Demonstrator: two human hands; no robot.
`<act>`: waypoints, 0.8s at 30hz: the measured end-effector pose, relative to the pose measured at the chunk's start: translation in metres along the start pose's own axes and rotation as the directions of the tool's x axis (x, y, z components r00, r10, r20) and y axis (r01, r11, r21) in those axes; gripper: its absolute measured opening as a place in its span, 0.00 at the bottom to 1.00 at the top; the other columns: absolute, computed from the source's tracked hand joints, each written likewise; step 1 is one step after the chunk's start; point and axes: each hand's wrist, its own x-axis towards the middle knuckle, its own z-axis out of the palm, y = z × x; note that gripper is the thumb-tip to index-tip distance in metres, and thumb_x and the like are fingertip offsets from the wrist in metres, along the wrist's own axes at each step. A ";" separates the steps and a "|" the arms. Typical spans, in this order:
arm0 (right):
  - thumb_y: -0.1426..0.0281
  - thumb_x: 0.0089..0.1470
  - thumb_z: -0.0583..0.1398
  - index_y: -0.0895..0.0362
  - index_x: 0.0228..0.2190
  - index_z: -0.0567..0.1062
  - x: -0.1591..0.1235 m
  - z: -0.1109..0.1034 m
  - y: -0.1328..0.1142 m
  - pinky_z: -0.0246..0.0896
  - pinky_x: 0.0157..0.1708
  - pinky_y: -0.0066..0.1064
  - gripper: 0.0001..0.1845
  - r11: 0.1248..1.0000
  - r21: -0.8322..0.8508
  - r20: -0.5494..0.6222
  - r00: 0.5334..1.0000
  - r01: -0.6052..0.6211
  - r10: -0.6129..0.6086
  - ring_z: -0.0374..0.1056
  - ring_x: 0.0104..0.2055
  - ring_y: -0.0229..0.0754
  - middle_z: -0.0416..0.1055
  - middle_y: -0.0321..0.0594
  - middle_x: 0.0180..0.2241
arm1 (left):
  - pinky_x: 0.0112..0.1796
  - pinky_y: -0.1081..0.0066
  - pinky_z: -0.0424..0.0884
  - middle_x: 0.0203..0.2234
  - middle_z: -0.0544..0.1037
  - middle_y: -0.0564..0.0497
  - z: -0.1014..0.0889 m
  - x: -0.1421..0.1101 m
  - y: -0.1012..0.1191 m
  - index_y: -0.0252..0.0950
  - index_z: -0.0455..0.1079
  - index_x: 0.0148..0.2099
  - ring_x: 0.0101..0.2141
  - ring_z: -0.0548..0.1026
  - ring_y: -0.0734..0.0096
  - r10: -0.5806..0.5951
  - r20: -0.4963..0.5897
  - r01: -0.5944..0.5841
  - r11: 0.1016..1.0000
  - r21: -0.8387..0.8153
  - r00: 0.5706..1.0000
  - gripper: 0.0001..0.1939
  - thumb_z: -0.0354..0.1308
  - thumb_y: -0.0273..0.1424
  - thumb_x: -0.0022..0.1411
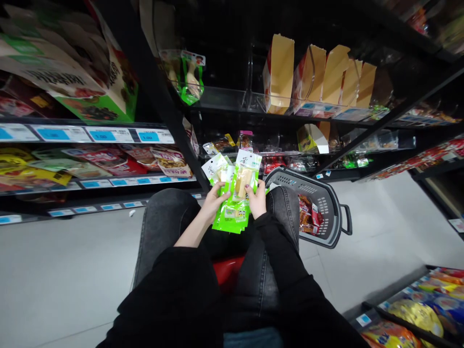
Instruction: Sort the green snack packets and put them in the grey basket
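Several green-and-white snack packets [232,212] are fanned out above my lap, each with a clear window showing pale food. My left hand [215,200] grips the stack at its left side, thumb on top. A packet with a white top [248,166] lies uppermost; my right hand [256,199] pinches its right side, thumb across the front. Another packet [216,169] sticks out at the upper left of the bunch. How many packets each hand holds is hidden.
A grey shopping basket [335,193] with red-brown packets stands on the floor by my right knee. Dark shelves [224,99] rise in front, with open cartons [279,72] and a hanging green packet [192,79]. Price labels [116,135] line the left shelf. Bagged snacks [416,316] fill the lower right.
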 end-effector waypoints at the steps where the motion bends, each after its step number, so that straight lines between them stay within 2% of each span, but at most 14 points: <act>1: 0.63 0.47 0.58 0.55 0.38 0.61 0.000 0.001 0.000 0.62 0.42 0.33 0.16 1.000 0.003 0.000 1.000 -0.004 0.004 0.67 0.38 0.39 0.69 0.38 0.36 | 0.39 0.68 0.69 0.39 0.72 0.51 0.000 0.001 -0.001 0.38 0.65 0.38 0.38 0.72 0.65 0.007 -0.022 -0.007 1.000 0.000 1.000 0.19 0.65 0.32 0.42; 8: 0.63 0.47 0.55 0.54 0.34 0.61 -0.002 0.003 -0.005 0.62 0.39 0.31 0.12 0.997 -0.082 -0.055 0.999 -0.001 -0.004 0.66 0.34 0.37 0.68 0.34 0.31 | 0.36 0.72 0.68 0.35 0.72 0.53 0.000 0.003 -0.005 0.37 0.65 0.36 0.35 0.72 0.69 0.039 -0.082 -0.040 0.999 -0.023 0.996 0.18 0.66 0.30 0.40; 11: 0.62 0.48 0.55 0.54 0.35 0.61 0.004 -0.005 -0.005 0.61 0.39 0.31 0.12 0.988 -0.155 -0.167 0.986 -0.012 -0.014 0.66 0.34 0.38 0.68 0.35 0.32 | 0.36 0.71 0.68 0.36 0.73 0.53 -0.003 0.005 -0.004 0.38 0.64 0.36 0.35 0.72 0.69 0.038 -0.114 -0.043 0.998 -0.044 0.993 0.18 0.65 0.31 0.41; 13: 0.62 0.48 0.53 0.55 0.36 0.60 0.011 -0.015 -0.006 0.60 0.40 0.32 0.13 0.986 -0.160 -0.310 0.951 -0.039 -0.013 0.65 0.36 0.39 0.68 0.38 0.35 | 0.36 0.70 0.68 0.36 0.74 0.53 -0.006 0.006 0.000 0.39 0.63 0.37 0.34 0.73 0.67 0.022 -0.135 -0.033 0.996 -0.082 0.991 0.18 0.65 0.32 0.42; 15: 0.62 0.49 0.52 0.55 0.38 0.59 0.018 -0.026 -0.007 0.59 0.42 0.34 0.14 0.986 -0.151 -0.449 0.893 -0.074 -0.001 0.65 0.39 0.40 0.67 0.41 0.38 | 0.36 0.69 0.69 0.36 0.74 0.53 -0.009 0.006 0.006 0.40 0.63 0.37 0.35 0.73 0.66 0.029 -0.152 -0.047 0.992 -0.114 0.988 0.19 0.64 0.32 0.42; 17: 0.62 0.49 0.51 0.55 0.40 0.58 0.023 -0.035 -0.010 0.59 0.43 0.35 0.16 0.978 -0.176 -0.514 0.858 -0.108 0.002 0.65 0.42 0.42 0.66 0.44 0.41 | 0.37 0.70 0.68 0.38 0.74 0.53 -0.012 0.006 0.013 0.40 0.63 0.38 0.38 0.73 0.66 0.073 -0.166 -0.095 0.987 -0.130 0.984 0.18 0.64 0.33 0.43; 18: 0.62 0.49 0.51 0.55 0.41 0.58 0.023 -0.037 -0.011 0.59 0.43 0.36 0.17 0.972 -0.202 -0.509 0.861 -0.119 0.000 0.64 0.43 0.43 0.66 0.44 0.42 | 0.39 0.70 0.68 0.40 0.74 0.53 -0.013 0.005 0.016 0.40 0.64 0.39 0.39 0.73 0.66 0.092 -0.161 -0.114 0.985 -0.133 0.983 0.18 0.64 0.33 0.44; 20: 0.62 0.49 0.51 0.54 0.42 0.59 0.020 -0.035 -0.014 0.59 0.44 0.37 0.18 0.959 -0.256 -0.420 0.907 -0.123 0.004 0.65 0.44 0.44 0.67 0.43 0.42 | 0.40 0.70 0.68 0.41 0.74 0.53 -0.014 0.004 0.019 0.41 0.64 0.40 0.41 0.72 0.65 0.117 -0.131 -0.132 0.984 -0.117 0.985 0.18 0.63 0.33 0.45; 22: 0.64 0.48 0.52 0.53 0.41 0.61 0.014 -0.026 -0.015 0.59 0.43 0.36 0.16 0.955 -0.282 -0.241 0.970 -0.090 0.021 0.66 0.42 0.44 0.69 0.41 0.39 | 0.41 0.68 0.68 0.41 0.74 0.52 -0.013 0.002 0.019 0.41 0.64 0.40 0.42 0.72 0.64 0.125 -0.084 -0.132 0.988 -0.084 0.989 0.18 0.63 0.34 0.45; 24: 0.66 0.47 0.53 0.53 0.40 0.62 0.007 -0.014 -0.014 0.60 0.43 0.36 0.15 0.961 -0.275 -0.042 0.999 -0.028 0.017 0.66 0.40 0.43 0.70 0.39 0.37 | 0.41 0.67 0.68 0.40 0.74 0.53 -0.012 0.000 0.017 0.41 0.63 0.40 0.42 0.72 0.63 0.122 -0.049 -0.125 0.990 -0.059 0.991 0.18 0.63 0.35 0.45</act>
